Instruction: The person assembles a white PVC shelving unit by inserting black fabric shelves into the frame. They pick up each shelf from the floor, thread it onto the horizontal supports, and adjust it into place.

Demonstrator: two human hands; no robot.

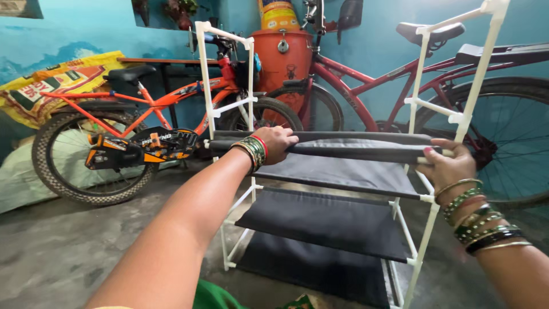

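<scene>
Small room, teal-painted walls (377,51), rough grey concrete floor (63,252). In the middle, a white plastic-tube rack frame (416,109), uprights rising at left and right, three black fabric shelves already stretched between the rails: upper shelf (343,174), middle shelf (326,220), lowest shelf (320,269) close to the floor. Across the top of these, held level, a black fabric sleeve on a rod (354,150), running from the left upright to the right one, just above the upper shelf. Left hand (275,143) laid over the left end of the sleeve, fingers curled down around it, green and red bangles (253,151) at the wrist. Right hand (449,166) closed around the right end, thumb on top, fingertips pinching the rod tip beside the right upright; stack of green and gold bangles (477,220) on that wrist. Behind the rack, leaning at the wall: orange child's bicycle (143,123) at left, red full-size bicycle (366,86) at right, orange drum (283,54) between them. Yellow printed sack (54,83) draped at far left.
</scene>
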